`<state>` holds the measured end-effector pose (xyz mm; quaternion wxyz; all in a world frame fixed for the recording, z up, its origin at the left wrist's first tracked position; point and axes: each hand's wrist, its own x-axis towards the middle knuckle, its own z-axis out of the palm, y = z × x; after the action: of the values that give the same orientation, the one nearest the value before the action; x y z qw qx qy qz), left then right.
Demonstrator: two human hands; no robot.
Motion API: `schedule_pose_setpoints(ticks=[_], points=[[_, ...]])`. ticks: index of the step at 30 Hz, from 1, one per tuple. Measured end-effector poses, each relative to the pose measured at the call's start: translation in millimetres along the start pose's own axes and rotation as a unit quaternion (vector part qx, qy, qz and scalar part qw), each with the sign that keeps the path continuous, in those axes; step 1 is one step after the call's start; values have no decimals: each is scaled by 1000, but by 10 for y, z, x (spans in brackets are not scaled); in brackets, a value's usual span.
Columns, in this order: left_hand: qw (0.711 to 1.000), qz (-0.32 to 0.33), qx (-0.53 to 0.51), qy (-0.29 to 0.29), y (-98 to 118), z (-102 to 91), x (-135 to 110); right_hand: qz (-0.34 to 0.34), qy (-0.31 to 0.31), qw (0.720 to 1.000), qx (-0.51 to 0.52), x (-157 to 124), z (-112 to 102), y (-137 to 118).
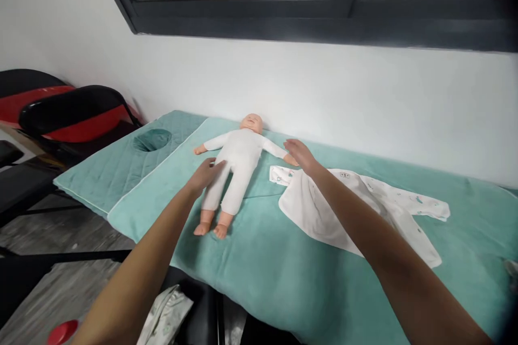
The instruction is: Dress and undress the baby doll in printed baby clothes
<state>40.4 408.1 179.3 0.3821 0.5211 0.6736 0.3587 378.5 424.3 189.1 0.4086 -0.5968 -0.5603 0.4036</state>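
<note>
A baby doll (pixel 238 153) with a white cloth body lies face up on a green-covered bed, its arms spread and its feet toward me. My left hand (pixel 206 173) is at the doll's hip and upper leg, fingers stretched out; whether it presses on the cloth I cannot tell. Close to the doll's hand on the right, my right hand (pixel 301 155) hovers with its fingers extended and nothing held. Under my right forearm a small white baby top (pixel 324 213) with printed sleeves lies spread open, partly hidden by the arm.
The green bed cover (pixel 259 275) has a face hole (pixel 152 140) at its left end. Black and red folding chairs (pixel 81 113) stand at the left. Folded printed cloth (pixel 165 312) rests on a black seat below. A white wall and barred window (pixel 243 8) rise behind.
</note>
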Motion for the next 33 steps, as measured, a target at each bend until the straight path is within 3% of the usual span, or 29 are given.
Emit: schedule_pose_setpoints(ticks=[4,7,13,18,21,24,29,33], points=[[977,-41,-150,-147,-43,70,55,34,-27,999,-8,725,380,-225],[947,-36,-233,-219,-62,98,90,43,-110,993,-9,1040,524,-277],[927,-12,-295,-231,-152,125,129,50,-296,951,75,1387,634,-359],[911,4,-315,-264,-83,218,-15,24,-333,938,96,1322,530,-407],[906,11,-328,-267,130,360,-228,18,-318,943,96,1134,212,-500],[894,16,-360,-268,459,619,-534,4,-295,951,92,858,-307,-625],[859,6,-406,-312,902,1306,-1220,7,-215,977,17,157,-1303,-621],[849,-40,-401,-342,915,1933,-1825,34,-159,986,-45,-521,-1884,-295]])
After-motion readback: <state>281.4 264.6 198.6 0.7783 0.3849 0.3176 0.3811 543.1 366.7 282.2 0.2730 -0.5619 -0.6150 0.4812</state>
